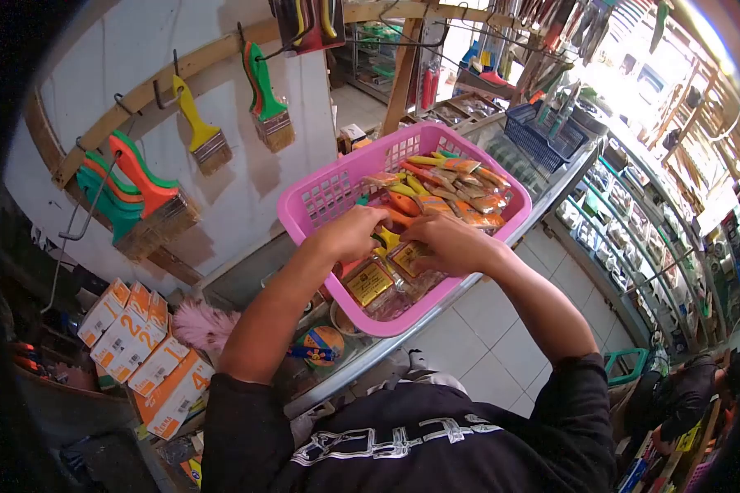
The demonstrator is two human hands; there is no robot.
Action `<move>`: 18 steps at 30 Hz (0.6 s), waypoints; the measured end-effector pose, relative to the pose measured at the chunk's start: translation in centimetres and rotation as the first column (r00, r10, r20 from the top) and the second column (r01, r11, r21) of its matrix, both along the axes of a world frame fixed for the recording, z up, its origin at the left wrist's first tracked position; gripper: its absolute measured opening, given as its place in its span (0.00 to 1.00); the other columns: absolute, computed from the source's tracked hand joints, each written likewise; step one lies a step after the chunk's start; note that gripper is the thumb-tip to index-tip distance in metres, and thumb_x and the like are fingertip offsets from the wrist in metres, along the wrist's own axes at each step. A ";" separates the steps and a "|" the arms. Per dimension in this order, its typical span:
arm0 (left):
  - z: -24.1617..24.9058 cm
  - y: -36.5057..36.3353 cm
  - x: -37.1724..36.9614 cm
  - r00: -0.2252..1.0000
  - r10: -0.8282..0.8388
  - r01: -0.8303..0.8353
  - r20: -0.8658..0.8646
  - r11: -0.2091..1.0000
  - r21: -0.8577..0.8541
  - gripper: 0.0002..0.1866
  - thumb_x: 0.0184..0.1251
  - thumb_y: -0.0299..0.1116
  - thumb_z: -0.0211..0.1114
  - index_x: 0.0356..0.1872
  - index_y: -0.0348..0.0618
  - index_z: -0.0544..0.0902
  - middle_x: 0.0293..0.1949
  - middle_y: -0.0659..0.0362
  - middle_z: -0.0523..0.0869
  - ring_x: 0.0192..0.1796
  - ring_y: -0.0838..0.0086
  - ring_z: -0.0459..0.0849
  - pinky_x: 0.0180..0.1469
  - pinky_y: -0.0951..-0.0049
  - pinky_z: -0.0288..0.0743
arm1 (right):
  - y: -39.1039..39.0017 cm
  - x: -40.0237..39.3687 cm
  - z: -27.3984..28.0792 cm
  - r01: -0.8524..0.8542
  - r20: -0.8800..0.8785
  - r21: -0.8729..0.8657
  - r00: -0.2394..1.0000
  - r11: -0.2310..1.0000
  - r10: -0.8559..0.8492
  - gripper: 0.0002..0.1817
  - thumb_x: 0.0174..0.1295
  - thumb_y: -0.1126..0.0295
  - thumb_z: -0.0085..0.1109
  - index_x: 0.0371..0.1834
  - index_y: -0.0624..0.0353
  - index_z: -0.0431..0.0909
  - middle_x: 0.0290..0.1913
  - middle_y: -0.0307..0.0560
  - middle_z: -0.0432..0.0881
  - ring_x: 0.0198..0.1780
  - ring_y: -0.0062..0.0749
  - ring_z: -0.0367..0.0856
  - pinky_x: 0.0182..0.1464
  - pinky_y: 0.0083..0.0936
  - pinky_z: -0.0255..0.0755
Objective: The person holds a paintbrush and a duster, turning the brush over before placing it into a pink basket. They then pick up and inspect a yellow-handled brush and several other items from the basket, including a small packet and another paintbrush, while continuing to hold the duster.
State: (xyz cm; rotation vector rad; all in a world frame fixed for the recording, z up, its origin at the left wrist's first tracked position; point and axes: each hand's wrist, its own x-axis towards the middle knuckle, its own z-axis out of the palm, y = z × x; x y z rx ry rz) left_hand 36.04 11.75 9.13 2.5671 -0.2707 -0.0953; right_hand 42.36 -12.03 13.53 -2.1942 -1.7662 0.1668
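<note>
Nearest to the view is one black T-shirt [386, 411], and beyond it one pink plastic basket [292, 215], in whose near part lie two gold-labelled packets [368, 283], side by side and slightly tilted. Just past them are the two hands, close together but not clasped: the left hand [355, 237] is curled, and the right hand [452, 244] is bent, its fingers pointing inward over the packet on its side. Between them, inside the basket, there is one orange handle [399, 215], probably of a paintbrush, and its long axis seems to go crosswise, from the one hand toward the other; both hands are about equally near to it (the fingers hide its ends, so I cannot tell whether either hand is really gripping). Farther in the basket, directly ahead of the right hand, is a heap of wrapped paintbrushes [460, 185], perhaps ten or more, which overlap too much for an exact number. Beyond the basket, to the left, one yellow-handled paintbrush [197, 127] hangs alone, with green and orange paintbrushes [270, 111], at least two, on each side of it, and farther to the right stands one dark blue basket [543, 135]
</note>
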 end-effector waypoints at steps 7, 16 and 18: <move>0.7 -0.1 -0.5 0.984 0.057 -0.024 -0.166 0.980 0.196 0.19 0.58 0.20 0.70 0.53 0.41 0.88 0.51 0.44 0.90 0.56 0.49 0.88 0.57 0.54 0.83 | 4.3 1.7 -1.2 0.041 0.132 -0.296 0.991 0.954 -0.002 0.27 0.50 0.53 0.78 0.46 0.62 0.88 0.47 0.60 0.89 0.56 0.57 0.84 0.62 0.45 0.76; 0.4 0.0 -0.5 0.986 0.108 -0.088 -0.125 0.984 0.155 0.14 0.61 0.23 0.68 0.48 0.38 0.90 0.47 0.42 0.90 0.53 0.48 0.89 0.54 0.53 0.83 | 5.4 1.8 -3.2 0.099 0.176 -0.303 0.983 0.948 -0.046 0.35 0.53 0.49 0.76 0.58 0.63 0.80 0.47 0.60 0.88 0.56 0.58 0.84 0.63 0.47 0.75; 0.5 0.1 -0.4 0.987 0.135 -0.127 -0.086 0.987 0.095 0.11 0.62 0.24 0.68 0.44 0.40 0.91 0.45 0.42 0.91 0.50 0.48 0.90 0.51 0.52 0.84 | 5.3 1.7 -3.2 0.096 0.190 -0.238 0.980 0.967 -0.051 0.38 0.50 0.50 0.75 0.61 0.62 0.78 0.43 0.63 0.88 0.54 0.58 0.84 0.60 0.47 0.76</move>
